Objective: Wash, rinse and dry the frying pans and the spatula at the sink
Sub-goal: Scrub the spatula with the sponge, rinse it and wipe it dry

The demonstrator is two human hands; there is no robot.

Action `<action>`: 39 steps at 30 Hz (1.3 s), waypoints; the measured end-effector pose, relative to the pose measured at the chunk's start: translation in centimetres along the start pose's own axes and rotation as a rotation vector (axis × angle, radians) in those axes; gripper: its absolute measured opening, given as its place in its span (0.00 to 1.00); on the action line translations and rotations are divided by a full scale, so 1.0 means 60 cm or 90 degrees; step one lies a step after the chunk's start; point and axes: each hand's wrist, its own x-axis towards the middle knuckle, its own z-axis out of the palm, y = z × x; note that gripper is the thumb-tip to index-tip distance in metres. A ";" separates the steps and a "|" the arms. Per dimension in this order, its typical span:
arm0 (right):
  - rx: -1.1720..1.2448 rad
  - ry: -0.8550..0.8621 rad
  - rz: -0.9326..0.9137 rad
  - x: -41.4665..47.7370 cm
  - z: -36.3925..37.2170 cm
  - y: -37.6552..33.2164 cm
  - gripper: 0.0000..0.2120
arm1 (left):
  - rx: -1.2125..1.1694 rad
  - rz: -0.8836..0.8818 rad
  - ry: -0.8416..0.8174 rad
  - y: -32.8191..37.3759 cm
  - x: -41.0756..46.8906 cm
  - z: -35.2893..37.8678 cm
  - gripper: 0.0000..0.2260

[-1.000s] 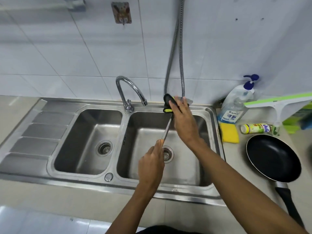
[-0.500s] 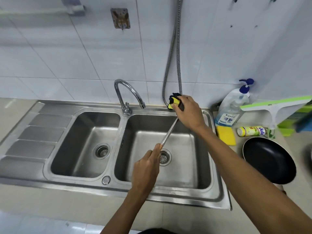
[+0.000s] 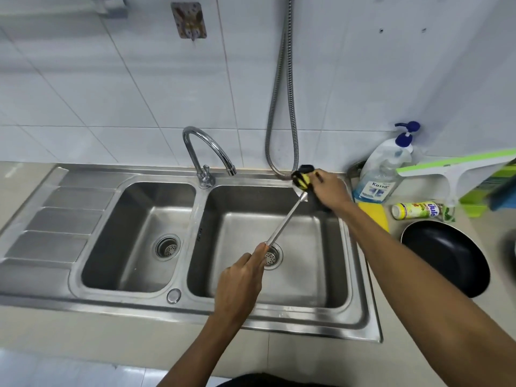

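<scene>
A spatula (image 3: 284, 219) with a long metal shaft slants over the right basin (image 3: 329, 275). My left hand (image 3: 240, 277) grips its near end above the drain. My right hand (image 3: 329, 188) holds a black-and-yellow cloth (image 3: 303, 177) wrapped round the spatula's far end at the basin's back right corner; that end is hidden by the cloth and hand. A black frying pan (image 3: 446, 258) lies on the counter to the right of the sink, with my right forearm crossing in front of it.
The tap (image 3: 206, 152) stands between the two basins, and no water is visible. A metal hose (image 3: 282, 107) hangs down the tiled wall. Soap bottle (image 3: 382, 171), yellow sponge (image 3: 375, 216), small lying bottle (image 3: 416, 210) and a green-and-white squeegee (image 3: 458, 169) crowd the right counter.
My right hand has slid with the cloth toward the back right corner, tilting the spatula further right. My left hand has kept its grip over the drain.
</scene>
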 end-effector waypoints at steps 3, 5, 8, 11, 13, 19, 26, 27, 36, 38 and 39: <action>-0.029 0.018 0.016 0.002 -0.012 0.003 0.15 | -0.024 0.003 -0.007 0.012 0.000 0.004 0.19; 0.019 0.034 -0.117 -0.024 -0.011 -0.023 0.14 | -0.034 -0.003 -0.002 0.010 0.011 0.006 0.19; -0.012 0.013 -0.159 0.005 -0.007 -0.005 0.12 | 0.003 -0.007 -0.028 0.004 0.029 0.000 0.16; 0.114 0.091 0.161 0.059 -0.025 0.056 0.16 | -0.074 -0.073 -0.058 0.009 0.027 -0.010 0.13; 0.201 0.198 0.262 0.056 -0.029 0.073 0.16 | -0.351 -0.212 -0.116 0.032 0.033 -0.030 0.12; 0.093 0.186 -0.089 -0.014 0.034 0.015 0.14 | -0.748 -0.445 -0.353 0.065 0.064 -0.067 0.17; -0.030 0.191 -0.107 0.034 0.024 0.056 0.20 | -0.894 -0.484 -0.394 0.076 0.065 -0.074 0.18; -0.012 0.194 -0.049 0.043 0.014 0.063 0.19 | -0.904 -0.485 -0.389 0.075 0.060 -0.076 0.18; 0.055 0.142 0.018 -0.068 -0.034 0.107 0.14 | -1.085 -0.532 -0.296 0.044 0.056 -0.071 0.19; 0.026 0.098 0.034 -0.117 -0.034 0.135 0.13 | -1.084 -0.554 -0.290 0.043 0.054 -0.063 0.19; 0.003 0.088 0.040 -0.144 -0.034 0.151 0.12 | -1.080 -0.559 -0.290 0.044 0.053 -0.060 0.19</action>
